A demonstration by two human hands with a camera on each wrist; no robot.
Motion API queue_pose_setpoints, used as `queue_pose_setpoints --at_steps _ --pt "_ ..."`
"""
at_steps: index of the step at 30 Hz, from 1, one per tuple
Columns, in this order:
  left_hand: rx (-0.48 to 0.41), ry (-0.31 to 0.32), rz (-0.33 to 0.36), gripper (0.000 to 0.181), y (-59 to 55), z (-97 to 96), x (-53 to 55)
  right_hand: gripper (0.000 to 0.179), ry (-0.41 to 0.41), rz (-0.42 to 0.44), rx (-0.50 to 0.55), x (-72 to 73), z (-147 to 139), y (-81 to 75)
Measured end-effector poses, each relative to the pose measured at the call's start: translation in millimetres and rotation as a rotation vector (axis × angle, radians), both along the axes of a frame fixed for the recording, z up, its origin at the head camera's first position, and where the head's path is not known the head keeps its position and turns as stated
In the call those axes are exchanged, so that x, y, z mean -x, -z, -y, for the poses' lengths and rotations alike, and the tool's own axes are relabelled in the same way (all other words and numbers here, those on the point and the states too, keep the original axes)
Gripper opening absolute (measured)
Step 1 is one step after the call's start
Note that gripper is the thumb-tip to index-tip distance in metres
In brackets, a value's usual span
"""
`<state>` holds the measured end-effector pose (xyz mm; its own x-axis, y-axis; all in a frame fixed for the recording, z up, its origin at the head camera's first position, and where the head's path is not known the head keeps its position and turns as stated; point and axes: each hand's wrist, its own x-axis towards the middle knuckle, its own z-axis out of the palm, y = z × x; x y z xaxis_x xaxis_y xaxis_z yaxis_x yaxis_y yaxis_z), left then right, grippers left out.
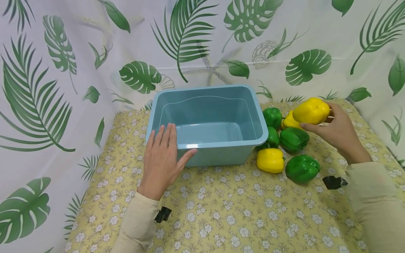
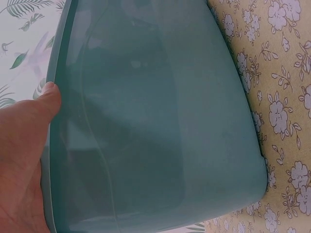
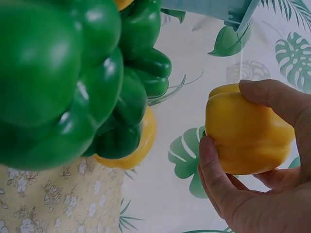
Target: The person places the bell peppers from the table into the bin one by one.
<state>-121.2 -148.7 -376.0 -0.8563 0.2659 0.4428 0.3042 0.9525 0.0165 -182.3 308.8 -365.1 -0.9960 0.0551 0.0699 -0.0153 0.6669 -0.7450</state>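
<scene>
My right hand point(image 1: 340, 131) grips a yellow bell pepper point(image 1: 311, 111) between thumb and fingers, above the other peppers; the right wrist view shows that yellow pepper point(image 3: 248, 133) in the curved fingers. The left hand point(image 1: 161, 158) rests with straight fingers over the near rim of a blue plastic bin point(image 1: 218, 144), toward its left end. In the left wrist view the thumb point(image 2: 47, 99) lies along the rim of the bin point(image 2: 141, 121). No items show inside the bin. Beside its right end lie a yellow pepper point(image 1: 270, 160) and a green pepper point(image 1: 302, 169).
More peppers cluster against the bin's right side, among them a green one point(image 1: 294, 139), another green one point(image 1: 272, 117) and a partly hidden yellow one point(image 1: 289, 121). A flowered yellow cloth point(image 1: 218, 207) covers the table. Leaf-printed white curtains point(image 1: 202, 52) stand behind and to the left.
</scene>
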Motion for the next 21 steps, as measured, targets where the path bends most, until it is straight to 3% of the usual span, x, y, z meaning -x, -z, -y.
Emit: queue_pose_setpoints --at_steps 21 --pt "0.0 -0.001 -0.004 0.094 0.7 -0.4 -0.5 0.081 -0.057 -0.024 0.051 6.1 25.9 -17.7"
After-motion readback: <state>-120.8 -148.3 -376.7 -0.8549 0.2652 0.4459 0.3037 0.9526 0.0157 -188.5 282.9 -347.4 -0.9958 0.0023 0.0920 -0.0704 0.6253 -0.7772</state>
